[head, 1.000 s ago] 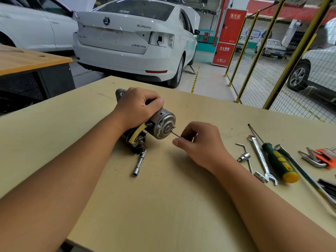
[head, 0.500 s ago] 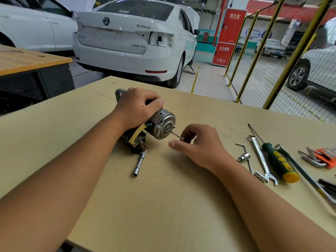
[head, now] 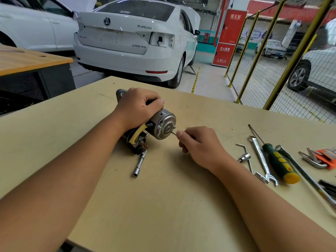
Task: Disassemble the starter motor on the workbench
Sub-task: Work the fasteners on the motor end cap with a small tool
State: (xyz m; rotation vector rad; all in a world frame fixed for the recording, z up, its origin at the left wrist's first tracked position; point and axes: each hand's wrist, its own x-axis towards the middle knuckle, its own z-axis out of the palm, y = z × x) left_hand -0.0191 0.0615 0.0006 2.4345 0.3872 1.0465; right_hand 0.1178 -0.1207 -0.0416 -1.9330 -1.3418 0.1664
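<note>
The starter motor (head: pixel 160 124) lies on the workbench (head: pixel 163 206), gripped from above by the left hand (head: pixel 138 108). The right hand (head: pixel 198 146) pinches a thin bolt (head: pixel 173 133) sticking from its end cap. Tools (head: pixel 269 159) lie right.

I see a pale wooden workbench (head: pixel 163 206) carrying the starter motor (head: pixel 160 126) under my left fingers. A socket extension (head: pixel 139 163) lies just beside it; right of my right fingers lie a combination wrench (head: pixel 261 159), green screwdriver (head: pixel 278 160) and hex keys (head: pixel 316 159).
</note>
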